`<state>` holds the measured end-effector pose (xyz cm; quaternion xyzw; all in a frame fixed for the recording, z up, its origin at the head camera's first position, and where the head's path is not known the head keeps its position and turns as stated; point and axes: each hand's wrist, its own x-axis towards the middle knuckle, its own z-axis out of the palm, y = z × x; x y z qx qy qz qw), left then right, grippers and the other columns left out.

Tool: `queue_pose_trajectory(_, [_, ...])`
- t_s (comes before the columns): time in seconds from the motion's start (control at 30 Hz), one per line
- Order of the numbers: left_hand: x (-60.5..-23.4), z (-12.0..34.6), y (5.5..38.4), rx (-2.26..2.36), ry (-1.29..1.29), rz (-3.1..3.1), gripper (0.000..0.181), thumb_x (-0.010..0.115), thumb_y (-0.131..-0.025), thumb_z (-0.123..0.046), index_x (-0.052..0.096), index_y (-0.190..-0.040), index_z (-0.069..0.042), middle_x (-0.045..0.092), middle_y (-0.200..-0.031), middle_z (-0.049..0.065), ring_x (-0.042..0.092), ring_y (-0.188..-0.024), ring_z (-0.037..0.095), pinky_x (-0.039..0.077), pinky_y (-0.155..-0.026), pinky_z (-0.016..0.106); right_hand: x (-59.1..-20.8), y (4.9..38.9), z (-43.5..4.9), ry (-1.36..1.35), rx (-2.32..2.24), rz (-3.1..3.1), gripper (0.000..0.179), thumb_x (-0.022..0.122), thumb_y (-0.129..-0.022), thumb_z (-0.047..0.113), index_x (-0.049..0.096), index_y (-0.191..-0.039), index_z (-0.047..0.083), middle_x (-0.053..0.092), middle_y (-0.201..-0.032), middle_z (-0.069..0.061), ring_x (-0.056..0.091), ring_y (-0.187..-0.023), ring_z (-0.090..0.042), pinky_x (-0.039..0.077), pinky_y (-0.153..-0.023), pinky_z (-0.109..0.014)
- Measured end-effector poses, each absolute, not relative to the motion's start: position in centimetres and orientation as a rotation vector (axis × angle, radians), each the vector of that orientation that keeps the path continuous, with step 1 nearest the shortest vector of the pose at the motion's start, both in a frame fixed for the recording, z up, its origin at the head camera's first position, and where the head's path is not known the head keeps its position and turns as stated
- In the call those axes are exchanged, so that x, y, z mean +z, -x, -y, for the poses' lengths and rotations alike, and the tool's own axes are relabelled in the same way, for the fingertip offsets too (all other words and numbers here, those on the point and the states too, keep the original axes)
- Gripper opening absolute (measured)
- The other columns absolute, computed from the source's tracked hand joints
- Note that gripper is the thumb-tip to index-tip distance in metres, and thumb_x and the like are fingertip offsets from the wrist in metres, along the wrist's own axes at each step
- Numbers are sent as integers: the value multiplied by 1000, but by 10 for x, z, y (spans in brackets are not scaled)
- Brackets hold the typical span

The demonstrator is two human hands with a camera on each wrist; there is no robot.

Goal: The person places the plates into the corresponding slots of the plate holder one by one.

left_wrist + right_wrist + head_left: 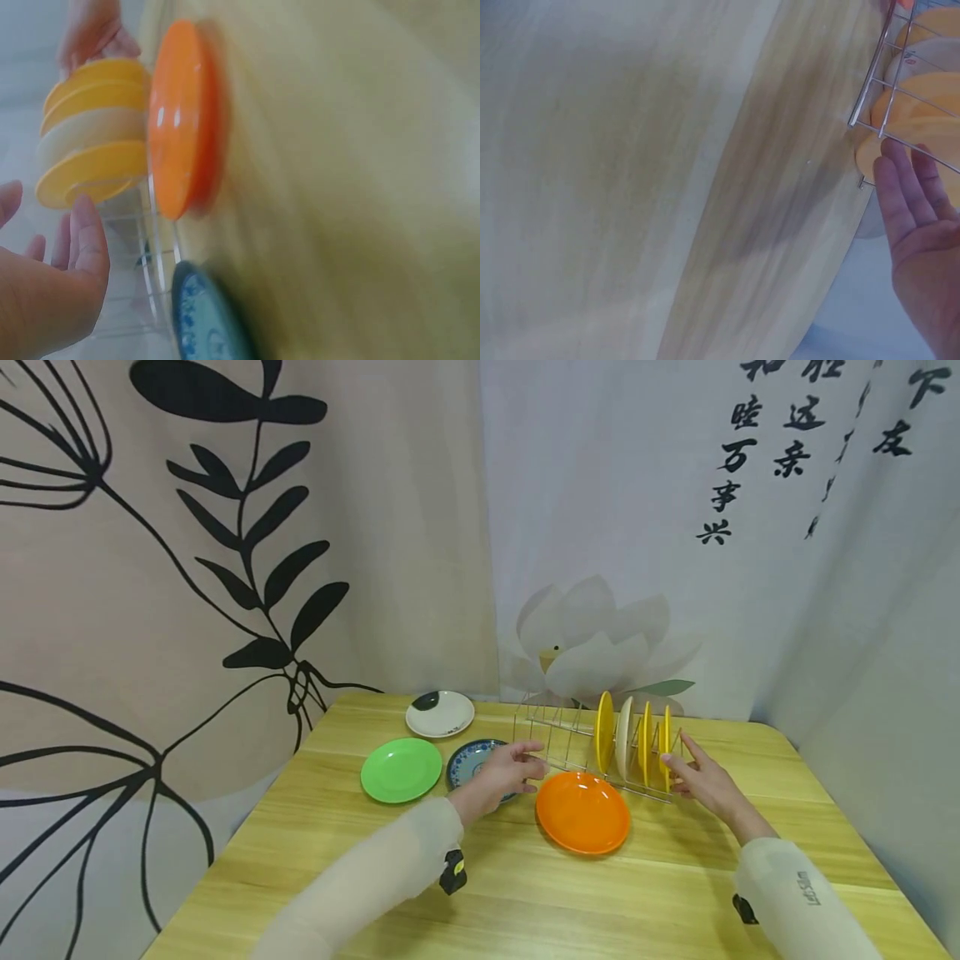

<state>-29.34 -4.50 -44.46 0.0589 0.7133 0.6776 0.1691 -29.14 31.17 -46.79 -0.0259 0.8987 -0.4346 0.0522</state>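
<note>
A wire dish rack (647, 792) stands at the back of the table, with three yellow plates (603, 732) and one cream plate (624, 739) upright in its right part. My right hand (705, 787) is at the rack's right end, its extended fingers (901, 187) right at the wire and the outermost yellow plate. My left hand (510, 770) hovers by the rack's left part with fingers spread and nothing in them. Beneath it, partly hidden, lies a blue patterned plate (465, 762). An orange plate (582, 812) lies in front of the rack, between the hands.
To the left a green plate (401, 770) lies flat, and behind it a white plate (450, 718) with a black spot. A printed curtain (420, 568) hangs behind the wooden table (525, 910).
</note>
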Motion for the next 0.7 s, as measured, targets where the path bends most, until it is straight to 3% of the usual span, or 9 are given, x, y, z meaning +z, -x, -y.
queue_pose_trajectory(0.13, [-455,47,282,1923,-134,-2020,50,67,-91,-2,54,-138,-3,64,-106,10,61,-109,39,54,-92,52,-470,291,-312,77,-1334,-2738,86,46,-102,54,-3,-160,13,61,-118,-31,68,-96,-38,57,-83,-49])
queue_pose_trajectory(0.33, [-472,53,272,1900,-49,-2045,56,73,-88,-10,52,-140,-2,58,-111,11,63,-99,28,57,-87,44,-470,290,-312,80,-1329,-2751,87,46,-101,55,-2,-160,12,63,-115,-29,68,-96,-39,56,-85,-50])
queue_pose_trajectory(0.5, [-483,54,266,1879,-32,-2052,55,74,-87,-9,54,-138,-2,62,-107,9,64,-95,29,59,-82,41,-469,290,-312,80,-1332,-2737,87,46,-101,54,-3,-160,12,63,-114,-28,67,-98,-40,56,-87,-51])
queue_pose_trajectory(0.7, [-486,52,260,1866,-68,-2046,54,72,-88,-7,53,-137,1,63,-103,8,64,-86,28,59,-79,41,-466,290,-311,85,-1310,-2722,88,45,-101,54,-4,-159,11,59,-122,-34,66,-101,-41,55,-88,-52])
